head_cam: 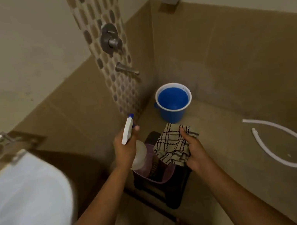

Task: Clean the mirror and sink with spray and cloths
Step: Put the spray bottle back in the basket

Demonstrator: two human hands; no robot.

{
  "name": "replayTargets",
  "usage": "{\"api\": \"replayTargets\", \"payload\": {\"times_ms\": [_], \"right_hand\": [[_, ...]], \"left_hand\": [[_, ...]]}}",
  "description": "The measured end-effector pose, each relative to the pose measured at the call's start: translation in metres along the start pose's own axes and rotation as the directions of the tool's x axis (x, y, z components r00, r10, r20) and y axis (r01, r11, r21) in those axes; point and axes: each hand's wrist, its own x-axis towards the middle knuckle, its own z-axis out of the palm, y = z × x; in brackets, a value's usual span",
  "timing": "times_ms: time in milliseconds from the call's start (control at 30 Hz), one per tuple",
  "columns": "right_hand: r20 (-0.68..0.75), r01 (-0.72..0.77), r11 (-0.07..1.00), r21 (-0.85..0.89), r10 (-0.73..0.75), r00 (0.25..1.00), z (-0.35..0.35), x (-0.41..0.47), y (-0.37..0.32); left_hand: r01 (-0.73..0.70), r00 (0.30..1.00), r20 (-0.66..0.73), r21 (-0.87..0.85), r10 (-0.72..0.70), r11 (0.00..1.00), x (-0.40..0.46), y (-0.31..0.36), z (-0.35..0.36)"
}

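Both hands up over a dark stool [173, 196] on the shower floor, a lilac tub [155, 177] sitting on it. Left hand [127, 148] grips the spray bottle [132, 146] round its neck, fingers curled closed, one fingertip out front by the trigger; white head with blue nozzle points up and away, clear body hangs below the fist, just above the tub's near-left rim. Right hand [193, 151] pinches the checked cloth [174, 143], thumb on top, fingers folded beneath, bunched fabric spilling over the tub. Neither hand is slack; each has a full hold. Sink [25, 200] lies well to the left of the stool, white basin with drain showing, a metal fitting on the wall above it. Mirror not in view, likely above the sink and out of frame. Blue bucket [173, 100] stands beyond the stool in the corner under the wall tap [127, 69]; white hose [282, 141] curls on the floor to the stool's right. Judgement: supplies are in hand and cleaning not begun; the step is to carry them from the stool to the sink. To do it well: turn left, bring the nozzle round to face the glass before squeezing, keep the bottle upright so the tube draws, shake the cloth out to a flat pad rather than a wad, and start with the mirror so drips fall into a basin not yet wiped.
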Motion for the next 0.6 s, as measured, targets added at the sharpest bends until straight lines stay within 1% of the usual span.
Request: {"api": "replayTargets", "payload": {"times_ms": [67,200,367,467,600], "right_hand": [[-0.041,-0.024,1.000,0.008,0.024,0.999,-0.008,0.008,0.009],[-0.117,-0.029,0.999,0.042,0.034,0.993,-0.018,0.027,0.030],[-0.183,-0.049,0.993,0.103,0.067,0.981,-0.026,0.049,0.054],[-0.229,-0.027,0.994,0.108,0.051,0.972,-0.032,0.065,0.070],[-0.261,-0.058,0.991,0.125,0.089,0.961,-0.038,0.088,0.090]], "left_hand": [[0.023,0.999,0.031,-0.030,-0.022,0.999,0.007,-0.017,0.006],[0.069,0.994,0.085,-0.037,-0.066,0.997,0.023,-0.055,0.019],[0.105,0.990,0.105,-0.060,-0.098,0.993,0.045,-0.102,0.031],[0.108,0.988,0.118,-0.027,-0.104,0.994,0.051,-0.126,0.038],[0.052,0.988,0.144,0.058,-0.060,0.997,0.052,-0.164,0.045]]}}
